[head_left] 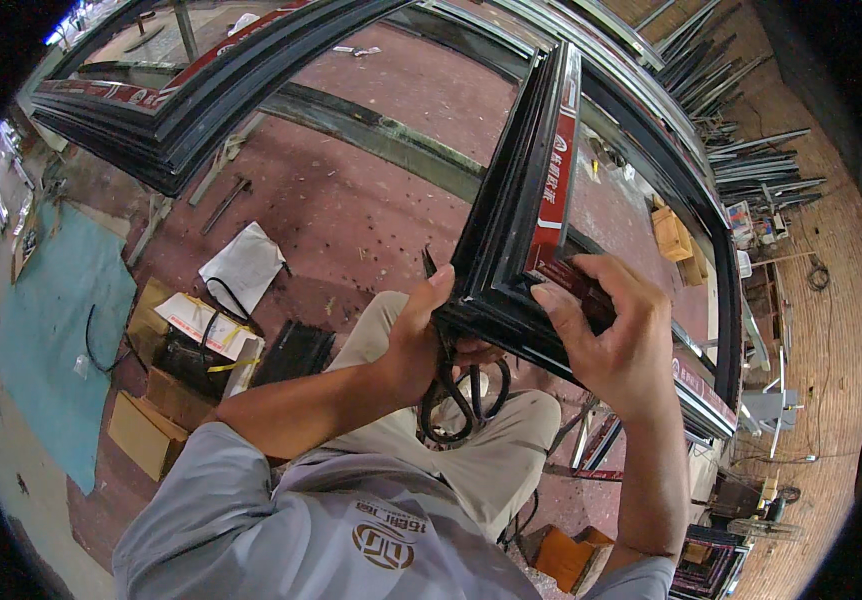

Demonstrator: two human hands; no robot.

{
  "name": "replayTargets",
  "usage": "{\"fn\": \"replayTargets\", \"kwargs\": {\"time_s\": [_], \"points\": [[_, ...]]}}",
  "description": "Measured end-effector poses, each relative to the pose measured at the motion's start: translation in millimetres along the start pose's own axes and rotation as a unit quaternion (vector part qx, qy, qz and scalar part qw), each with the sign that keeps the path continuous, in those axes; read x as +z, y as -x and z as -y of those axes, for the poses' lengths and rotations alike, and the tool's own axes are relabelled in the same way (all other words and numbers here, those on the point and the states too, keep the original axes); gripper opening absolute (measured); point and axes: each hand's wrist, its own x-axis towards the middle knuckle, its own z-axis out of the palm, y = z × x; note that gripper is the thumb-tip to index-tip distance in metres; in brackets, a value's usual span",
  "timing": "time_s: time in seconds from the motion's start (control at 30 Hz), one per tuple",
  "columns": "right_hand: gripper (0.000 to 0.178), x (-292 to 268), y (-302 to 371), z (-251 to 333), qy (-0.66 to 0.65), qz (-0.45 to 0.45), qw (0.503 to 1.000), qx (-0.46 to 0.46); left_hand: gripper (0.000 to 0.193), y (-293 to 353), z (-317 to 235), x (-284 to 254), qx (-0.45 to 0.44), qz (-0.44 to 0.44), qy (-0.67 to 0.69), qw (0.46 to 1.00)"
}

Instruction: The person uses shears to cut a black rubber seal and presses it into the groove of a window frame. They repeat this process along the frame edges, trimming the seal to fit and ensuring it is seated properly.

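A black window frame [496, 235] with red protective film [554, 190] on its face juts toward me, its corner above my lap. My left hand [416, 335] is closed round a pair of scissors [451, 418] at the left of that corner. The dark loop handles hang below the hand, and a pointed tip shows above the thumb. Some left fingers reach beneath the corner and are partly hidden. My right hand [616, 325] grips the lower bar of the frame, thumb pressed on its near edge and fingers over the film.
Another black frame corner [166, 165] stands at the far left. On the reddish floor lie a white sheet [243, 262], an opened carton [146, 435] and a teal mat [61, 330]. An orange-brown box [563, 560] sits near my right. Long metal profiles [711, 80] are piled at the far right.
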Motion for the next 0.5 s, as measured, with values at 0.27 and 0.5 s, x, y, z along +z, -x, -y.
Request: {"fn": "replayTargets", "kwargs": {"time_s": [0.27, 0.5], "points": [[0.035, 4, -3, 6, 0.048, 0.004, 0.998, 0.027, 0.062, 0, -2, 1, 0.022, 0.005, -0.022, 1.0], [0.039, -17, 15, -6, -0.053, 0.055, 0.99, 0.121, 0.061, 1, -8, -1, -0.032, -0.016, -0.011, 0.999]]}}
